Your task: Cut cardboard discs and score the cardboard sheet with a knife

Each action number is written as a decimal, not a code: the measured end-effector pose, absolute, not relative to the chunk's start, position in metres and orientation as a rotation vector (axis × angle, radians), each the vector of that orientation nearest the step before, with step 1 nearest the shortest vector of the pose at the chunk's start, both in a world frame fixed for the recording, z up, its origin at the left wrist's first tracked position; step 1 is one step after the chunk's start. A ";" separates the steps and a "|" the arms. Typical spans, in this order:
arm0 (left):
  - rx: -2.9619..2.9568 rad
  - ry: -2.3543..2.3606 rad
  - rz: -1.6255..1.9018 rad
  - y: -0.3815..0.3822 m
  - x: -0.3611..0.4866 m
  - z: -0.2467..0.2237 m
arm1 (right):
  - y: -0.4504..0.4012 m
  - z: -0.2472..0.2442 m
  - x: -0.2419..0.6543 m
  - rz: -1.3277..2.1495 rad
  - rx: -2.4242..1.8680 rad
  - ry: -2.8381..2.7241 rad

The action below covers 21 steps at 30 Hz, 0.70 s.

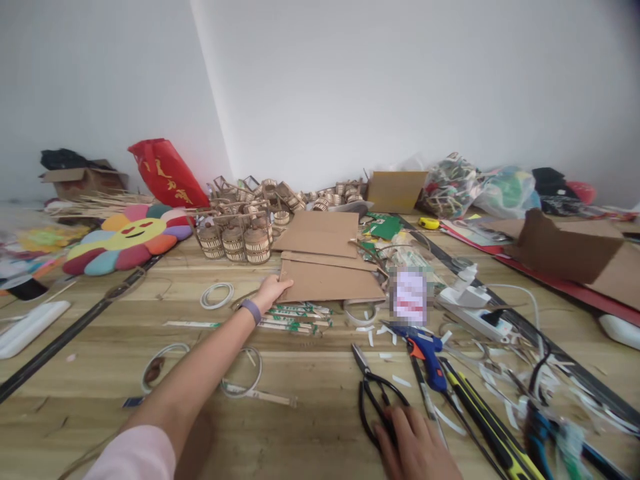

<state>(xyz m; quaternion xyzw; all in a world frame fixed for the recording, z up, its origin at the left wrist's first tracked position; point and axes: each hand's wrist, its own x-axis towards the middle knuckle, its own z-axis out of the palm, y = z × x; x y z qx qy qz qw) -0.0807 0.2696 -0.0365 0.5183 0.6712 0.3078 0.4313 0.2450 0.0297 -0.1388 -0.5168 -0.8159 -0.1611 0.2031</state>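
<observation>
My left hand [273, 292] reaches forward and grips the left edge of a brown cardboard piece [333, 281], thumb on top. A second flat cardboard piece [320, 233] lies just behind it. Close to me, my right hand [417, 445] has its fingers curled over the handles of black-handled scissors [367, 373], whose blades point away from me; the palm side is hidden. Printed green-and-white strips [287, 325] lie under the front edge of the cardboard. A blue glue gun [427, 357] rests to the right of the scissors.
Small woven bamboo baskets [235, 241] stand behind on the left, beside a flower cushion [133, 235]. A power strip [475, 313], a yellow-black cutter [487, 420] and paper scraps crowd the right. White rings [217, 295] lie about. An open carton [565, 247] sits far right.
</observation>
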 end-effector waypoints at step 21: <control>2.029 1.942 0.312 0.257 -0.090 -0.038 | 0.030 -0.131 0.246 -0.368 -1.336 -2.324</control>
